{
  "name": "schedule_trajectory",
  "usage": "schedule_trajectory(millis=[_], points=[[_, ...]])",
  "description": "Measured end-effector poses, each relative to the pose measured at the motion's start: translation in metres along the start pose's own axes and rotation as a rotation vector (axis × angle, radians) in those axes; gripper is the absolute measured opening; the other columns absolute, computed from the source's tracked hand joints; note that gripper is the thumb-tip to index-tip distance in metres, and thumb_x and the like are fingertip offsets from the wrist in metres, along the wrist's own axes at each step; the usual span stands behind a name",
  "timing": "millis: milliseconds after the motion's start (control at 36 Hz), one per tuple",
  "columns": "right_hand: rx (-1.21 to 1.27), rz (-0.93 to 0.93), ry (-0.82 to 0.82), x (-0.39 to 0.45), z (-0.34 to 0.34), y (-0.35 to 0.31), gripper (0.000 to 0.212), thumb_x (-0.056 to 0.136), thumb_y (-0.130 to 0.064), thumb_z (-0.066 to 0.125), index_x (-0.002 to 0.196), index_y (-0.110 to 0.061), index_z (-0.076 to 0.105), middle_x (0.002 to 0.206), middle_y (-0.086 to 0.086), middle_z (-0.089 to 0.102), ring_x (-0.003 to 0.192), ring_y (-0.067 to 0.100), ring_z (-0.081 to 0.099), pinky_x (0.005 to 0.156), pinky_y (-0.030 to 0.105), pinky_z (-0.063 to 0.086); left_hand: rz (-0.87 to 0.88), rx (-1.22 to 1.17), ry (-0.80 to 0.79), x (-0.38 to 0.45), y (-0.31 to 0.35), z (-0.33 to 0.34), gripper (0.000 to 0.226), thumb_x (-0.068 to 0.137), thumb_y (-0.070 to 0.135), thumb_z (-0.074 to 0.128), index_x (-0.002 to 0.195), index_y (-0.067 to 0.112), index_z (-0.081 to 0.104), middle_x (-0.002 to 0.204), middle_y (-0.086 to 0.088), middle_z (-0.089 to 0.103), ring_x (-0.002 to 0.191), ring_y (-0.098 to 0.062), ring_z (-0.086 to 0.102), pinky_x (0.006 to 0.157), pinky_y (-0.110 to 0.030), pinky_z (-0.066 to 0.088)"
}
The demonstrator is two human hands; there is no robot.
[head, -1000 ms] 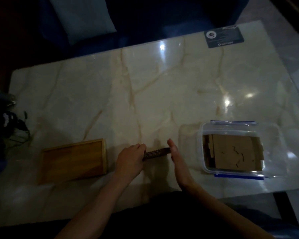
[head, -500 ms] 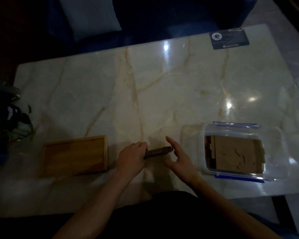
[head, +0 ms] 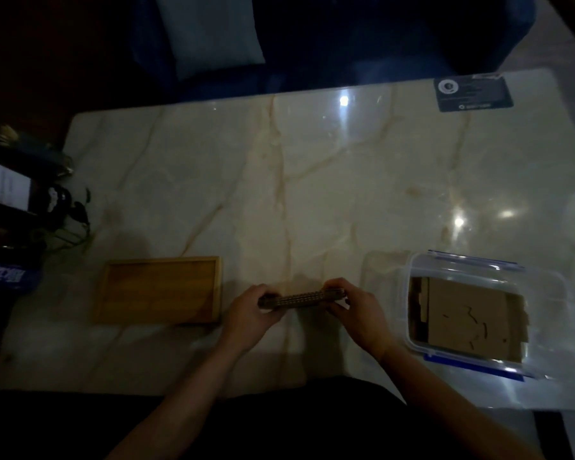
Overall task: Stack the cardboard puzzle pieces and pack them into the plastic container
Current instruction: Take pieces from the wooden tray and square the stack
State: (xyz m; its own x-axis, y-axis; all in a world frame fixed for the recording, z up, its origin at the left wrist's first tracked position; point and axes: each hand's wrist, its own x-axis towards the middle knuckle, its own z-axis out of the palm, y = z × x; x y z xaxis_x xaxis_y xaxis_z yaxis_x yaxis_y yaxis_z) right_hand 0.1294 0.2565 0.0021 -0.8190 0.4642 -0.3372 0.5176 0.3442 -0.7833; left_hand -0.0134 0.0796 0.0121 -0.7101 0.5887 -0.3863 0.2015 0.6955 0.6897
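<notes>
**Cardboard stack held edge-on between your hands**

Cardboard, brown and corrugated, makes up the stack [head: 301, 299] you hold near the table's [head: 312, 180] near edge, about midway along it. You see it edge-on: a thin, long bar of several layers, its fluted edges showing as rows of small dots. It runs left to right, its right end slightly farther from you than its left. Whether it touches the marble or sits just above it cannot be told in this dim light.

Your left hand [head: 251, 315] grips the stack's left end, fingers curled round it. Your right hand [head: 357, 310] grips the right end the same way, fingers wrapped over the top and thumb on the near side.

To the right, close to the near right corner, stands the container [head: 409, 293], clear plastic with blue clips on its far and near rims, no lid on it. Flat cardboard pieces [head: 472, 317] already lie in its bottom, brown, with dark cut lines across the top sheet and a notched edge at the left.

Left of your hands, a wooden tray [head: 160, 288] lies by the near edge. A dark card [head: 473, 93] sits at the far right corner.
</notes>
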Motion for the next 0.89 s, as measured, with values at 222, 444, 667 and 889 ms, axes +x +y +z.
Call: schedule_trajectory(millis=[222,444,667,889], points=[[-0.038,0.037,-0.063,0.005,0.0,0.004,0.038,0.083,-0.019,0.072,0.091,-0.049,0.049,0.075,-0.027,0.058,0.077,-0.009,0.054,0.074,0.017,0.044,-0.068,-0.225,0.04,-0.007,0.0,0.014,0.026,0.074,-0.002,0.074,0.097,0.008,0.066,0.097,-0.008,0.068,0.094,-0.02,0.063,0.084,-0.021,0.046],[-0.032,0.033,-0.028,0.002,0.004,0.003,0.031,0.084,-0.027,0.071,0.092,-0.048,0.05,0.081,-0.019,0.061,0.08,0.008,0.063,0.072,0.023,0.049,-0.07,-0.291,0.12,-0.008,0.005,0.018,0.031,0.071,-0.01,0.072,0.091,0.011,0.059,0.085,-0.006,0.063,0.079,-0.017,0.058,0.07,-0.012,0.042],[0.002,0.019,-0.015,-0.017,-0.002,0.003,0.032,0.084,-0.03,0.07,0.092,-0.054,0.05,0.093,-0.025,0.063,0.089,-0.003,0.059,0.075,0.015,0.045,-0.036,-0.286,0.142,-0.014,0.001,0.022,0.041,0.071,-0.005,0.074,0.089,0.028,0.057,0.089,0.011,0.064,0.082,0.01,0.058,0.066,-0.008,0.042],[0.013,0.101,-0.059,-0.024,0.004,0.01,0.029,0.08,-0.011,0.072,0.094,-0.035,0.063,0.088,-0.014,0.069,0.084,0.009,0.066,0.073,0.025,0.05,-0.067,-0.305,0.071,-0.017,-0.004,0.034,0.035,0.072,-0.014,0.065,0.09,0.016,0.059,0.09,0.001,0.064,0.09,-0.016,0.06,0.078,-0.013,0.043]])
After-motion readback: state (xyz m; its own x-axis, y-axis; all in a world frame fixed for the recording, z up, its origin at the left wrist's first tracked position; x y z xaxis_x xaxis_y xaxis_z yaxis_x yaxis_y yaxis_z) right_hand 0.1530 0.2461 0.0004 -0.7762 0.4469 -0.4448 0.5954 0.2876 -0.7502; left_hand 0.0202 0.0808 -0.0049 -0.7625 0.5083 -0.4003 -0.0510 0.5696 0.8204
